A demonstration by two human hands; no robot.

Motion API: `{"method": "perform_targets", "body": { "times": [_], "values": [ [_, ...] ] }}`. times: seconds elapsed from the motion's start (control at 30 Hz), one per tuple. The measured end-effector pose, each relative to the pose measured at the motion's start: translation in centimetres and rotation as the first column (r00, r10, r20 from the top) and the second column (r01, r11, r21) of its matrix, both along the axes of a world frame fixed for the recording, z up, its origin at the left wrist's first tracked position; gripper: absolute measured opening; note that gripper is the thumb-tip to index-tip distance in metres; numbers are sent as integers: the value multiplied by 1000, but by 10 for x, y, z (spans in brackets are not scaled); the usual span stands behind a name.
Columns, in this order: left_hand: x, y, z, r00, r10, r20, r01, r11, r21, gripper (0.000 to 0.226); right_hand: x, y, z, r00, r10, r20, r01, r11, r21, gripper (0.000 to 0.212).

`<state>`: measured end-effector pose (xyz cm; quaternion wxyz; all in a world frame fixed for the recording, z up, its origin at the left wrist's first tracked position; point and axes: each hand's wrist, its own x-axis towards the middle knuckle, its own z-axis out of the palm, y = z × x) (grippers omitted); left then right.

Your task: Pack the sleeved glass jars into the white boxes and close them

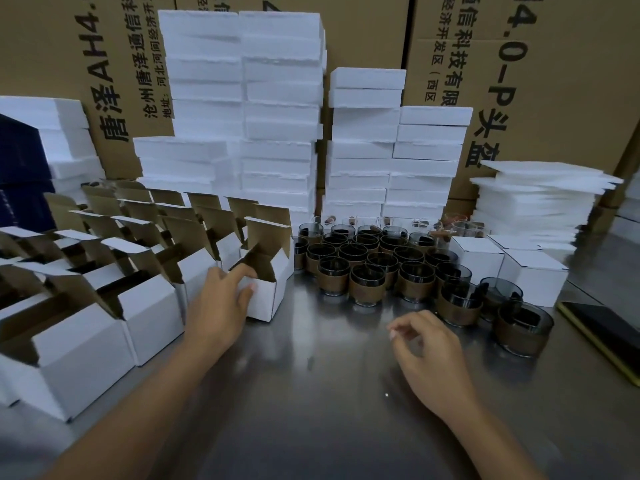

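The left fingers are curled on a white box: the forefinger hooks over its near top edge and the thumb presses its front wall, so the left hand grips it. The box stands on the steel table with its lid flap raised, showing a brown inside; what it holds cannot be told.

The right fingers are loosely curled, tips close together, pinching nothing. The right hand hovers over the table, right of the box and nearer the camera, apart from everything.

The jars stand upright in a tight cluster just right of the box, dark glass with brown sleeves. The cluster trails further right and nearer, where the last jars stand looser. None is in the box or in a hand.

Left of the box, touching it, rows of open boxes stand with flaps up. Far right of the box, past the jars, closed boxes stand together. Nearer than those, a dark phone with a yellow edge lies flat.

Behind the box rise tall stacks of white foam blocks. A lower pile of foam sheets sits far right of it, behind the closed boxes. Brown cartons with black print form the wall behind it all.
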<state>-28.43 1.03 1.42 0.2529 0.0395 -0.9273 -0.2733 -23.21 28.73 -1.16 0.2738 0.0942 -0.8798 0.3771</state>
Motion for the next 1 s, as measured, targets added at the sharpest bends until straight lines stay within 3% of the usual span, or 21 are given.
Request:
{"method": "perform_targets", "body": {
  "times": [0.3,0.47,0.73,0.9,1.0],
  "values": [
    [44,83,6,978,-114,-172,120,992,25,10,2,0,1,1000,8,29,-7,1000,-13,24],
    [57,119,-1,973,-135,-189,119,988,-96,14,0,5,1,999,-18,28,19,999,-30,22],
    [54,126,-14,958,-198,-209,172,976,-134,19,-8,20,0,976,-211,44,214,974,-79,11],
    [54,122,-15,947,-233,-222,215,971,-105,34,-13,32,4,926,-355,127,363,931,-42,49],
    [57,124,-14,904,-326,-276,335,942,-17,37,-13,39,4,905,-382,187,394,919,-28,67]
  ]
}}
